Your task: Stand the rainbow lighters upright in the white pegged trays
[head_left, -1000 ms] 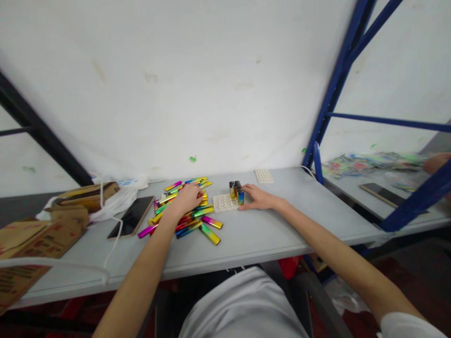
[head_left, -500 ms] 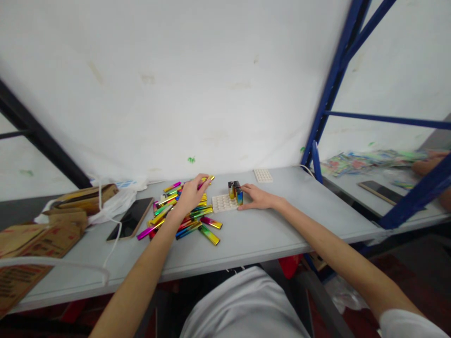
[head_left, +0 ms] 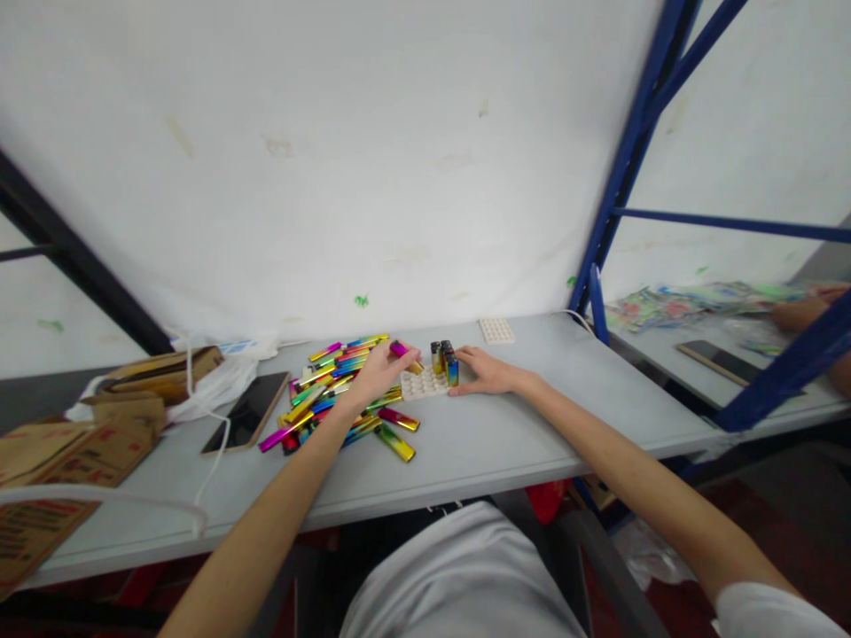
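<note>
A purple-and-gold metallic lighter (head_left: 406,355) is pinched in my left hand (head_left: 380,372), tilted over the left part of a small white tray (head_left: 418,385) with rows of round holes. Several lighters (head_left: 446,359) stand upright at the tray's right end. My right hand (head_left: 488,371) braces that end, thumb at the near corner and fingers at the far side, beside the standing lighters. Its exact contact with the tray is partly hidden. Left of the tray lies a loose pile of shiny multicoloured lighters (head_left: 319,391), partly under my left forearm.
A second white holed tray (head_left: 497,331) lies near the wall. At left are a dark phone (head_left: 249,412), white cables and torn cardboard (head_left: 123,434). A blue metal post (head_left: 625,168) rises at right; beyond it are another phone (head_left: 711,361), colourful packets (head_left: 705,306) and another person's hand.
My left hand has moved from the pile's far edge rightward to the tray, bringing a purple-and-gold lighter with it. My right hand and the standing lighters have stayed in place.
</note>
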The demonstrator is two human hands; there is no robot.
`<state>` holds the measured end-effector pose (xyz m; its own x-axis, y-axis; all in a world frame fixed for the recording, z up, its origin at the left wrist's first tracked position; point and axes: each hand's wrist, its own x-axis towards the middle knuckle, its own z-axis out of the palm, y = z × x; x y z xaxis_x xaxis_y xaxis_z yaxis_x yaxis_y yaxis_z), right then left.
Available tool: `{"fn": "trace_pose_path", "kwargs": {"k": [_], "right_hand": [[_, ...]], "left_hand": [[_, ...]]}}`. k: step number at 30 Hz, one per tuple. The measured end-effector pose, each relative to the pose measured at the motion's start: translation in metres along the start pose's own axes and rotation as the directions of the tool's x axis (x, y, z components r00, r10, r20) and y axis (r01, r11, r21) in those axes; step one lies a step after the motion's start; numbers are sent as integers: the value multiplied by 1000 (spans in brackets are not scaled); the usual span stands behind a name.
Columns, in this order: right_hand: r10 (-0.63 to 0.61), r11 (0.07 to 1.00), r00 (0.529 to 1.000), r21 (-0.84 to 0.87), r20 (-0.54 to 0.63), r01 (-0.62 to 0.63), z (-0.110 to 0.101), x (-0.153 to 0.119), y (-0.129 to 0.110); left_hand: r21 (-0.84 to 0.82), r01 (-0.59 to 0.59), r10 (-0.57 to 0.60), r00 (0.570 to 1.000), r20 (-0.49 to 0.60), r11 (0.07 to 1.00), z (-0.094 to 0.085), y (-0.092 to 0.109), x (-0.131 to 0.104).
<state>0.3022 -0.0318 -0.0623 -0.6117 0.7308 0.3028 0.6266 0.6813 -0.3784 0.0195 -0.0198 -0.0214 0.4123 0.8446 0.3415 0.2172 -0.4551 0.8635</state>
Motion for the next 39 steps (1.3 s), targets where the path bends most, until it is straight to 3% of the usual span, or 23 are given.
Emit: {"fn": "trace_pose_path", "kwargs": {"k": [5, 16, 19, 22, 27, 39], "right_hand": [[-4, 1000, 1000, 12, -20, 4, 1, 0, 1], [6, 1000, 1000, 15, -14, -6, 2, 0, 1], [8, 1000, 1000, 9, -8, -8, 1, 0, 0], [4, 1000, 1000, 13, -13, -4, 1, 0, -1], [3, 1000, 1000, 4, -6, -3, 0, 0, -2], [-3, 1000, 1000, 20, -13, 3, 0, -1, -2]], "left_hand": [[-153, 31, -12, 992, 128, 988, 11, 9, -6], [-332, 220, -175, 972, 160, 918, 24, 11, -9], [-229, 206, -182, 976, 118, 952, 25, 8, -7], [3, 149, -150, 989, 10, 989, 25, 5, -4], [320, 72, -32, 991, -130, 944, 22, 1, 1], [302, 34, 6, 991, -131, 953, 19, 3, 0]]}}
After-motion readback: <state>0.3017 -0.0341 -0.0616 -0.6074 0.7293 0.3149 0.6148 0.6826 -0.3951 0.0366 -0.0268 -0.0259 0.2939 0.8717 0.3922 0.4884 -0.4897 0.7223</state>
